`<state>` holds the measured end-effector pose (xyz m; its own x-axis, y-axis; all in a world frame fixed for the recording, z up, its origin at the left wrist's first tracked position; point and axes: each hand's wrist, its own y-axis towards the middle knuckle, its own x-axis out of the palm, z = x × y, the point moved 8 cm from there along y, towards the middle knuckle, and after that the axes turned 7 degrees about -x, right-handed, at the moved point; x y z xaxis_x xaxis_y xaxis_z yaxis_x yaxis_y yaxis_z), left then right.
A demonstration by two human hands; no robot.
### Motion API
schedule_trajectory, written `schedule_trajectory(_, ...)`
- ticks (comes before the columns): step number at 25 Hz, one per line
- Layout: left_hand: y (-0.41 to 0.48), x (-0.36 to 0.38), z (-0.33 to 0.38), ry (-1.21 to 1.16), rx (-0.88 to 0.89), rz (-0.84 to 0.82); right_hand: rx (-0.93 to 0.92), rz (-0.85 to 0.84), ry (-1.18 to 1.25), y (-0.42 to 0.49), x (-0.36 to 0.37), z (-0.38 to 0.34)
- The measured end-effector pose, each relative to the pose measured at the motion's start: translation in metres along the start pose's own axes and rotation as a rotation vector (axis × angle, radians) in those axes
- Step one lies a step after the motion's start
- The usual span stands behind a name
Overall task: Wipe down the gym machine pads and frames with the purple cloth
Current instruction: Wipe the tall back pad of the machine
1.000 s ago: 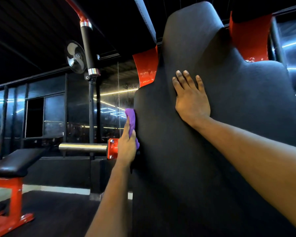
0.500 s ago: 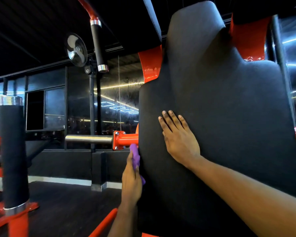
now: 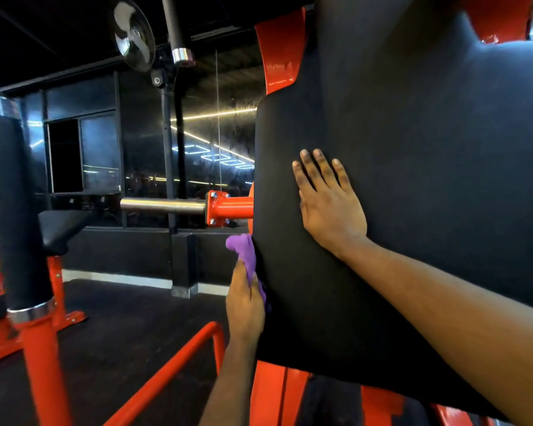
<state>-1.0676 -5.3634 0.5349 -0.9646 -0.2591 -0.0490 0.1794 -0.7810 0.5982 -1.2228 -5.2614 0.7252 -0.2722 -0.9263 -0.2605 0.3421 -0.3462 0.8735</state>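
The left hand (image 3: 245, 299) grips the purple cloth (image 3: 243, 253), fingers curled round its lower part. The bunched top of the cloth sticks up above the knuckles. The cloth is pressed against the left side edge of the big black back pad (image 3: 428, 241), about halfway down that edge. The right hand (image 3: 331, 207) lies flat on the front face of the same pad, fingers straight and slightly spread, palm touching the cover, a little in from the left edge and higher than the cloth.

Just above the cloth an orange stub (image 3: 231, 207) with a bolted flange comes out from behind the pad's edge, and a chrome bar (image 3: 163, 206) runs on from it to the left. The orange frame (image 3: 279, 53) shows behind the pad's upper left shoulder and again under its bottom edge. Below the left forearm an orange rail (image 3: 166, 373) slants down towards the lower left.

Left of the pad's edge there is open room over the dark floor (image 3: 120, 315), as far as a black roller pad (image 3: 13, 210) standing upright on an orange post (image 3: 43, 370) near the left side. Beyond it is a black bench (image 3: 62, 226). A fan (image 3: 133, 33) is mounted high on a dark post, and the mirrored wall (image 3: 197, 139) behind reflects strips of light.
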Motion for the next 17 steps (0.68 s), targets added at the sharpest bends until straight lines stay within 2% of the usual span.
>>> schedule_trajectory(3,-0.047,-0.01,-0.046,0.044,-0.062,-0.077,0.094,-0.007,0.092,-0.016,0.001,-0.011)
schedule_trajectory(6,-0.051,-0.031,-0.065,0.113,-0.096,-0.119,0.046,-0.038,0.113,-0.05,0.011,-0.03)
schedule_trajectory(9,-0.008,-0.044,-0.009,0.028,0.024,-0.083,0.017,-0.025,0.092,-0.059,0.013,-0.031)
schedule_trajectory(12,0.012,-0.018,0.042,-0.032,0.111,-0.17,0.02,-0.024,0.051,-0.058,0.015,-0.033)
schedule_trajectory(15,-0.009,0.0,0.005,-0.045,0.045,-0.116,0.002,-0.027,0.041,-0.06,0.017,-0.034)
schedule_trajectory(17,-0.037,-0.002,-0.042,-0.118,-0.036,-0.147,0.0,-0.027,0.034,-0.06,0.017,-0.034)
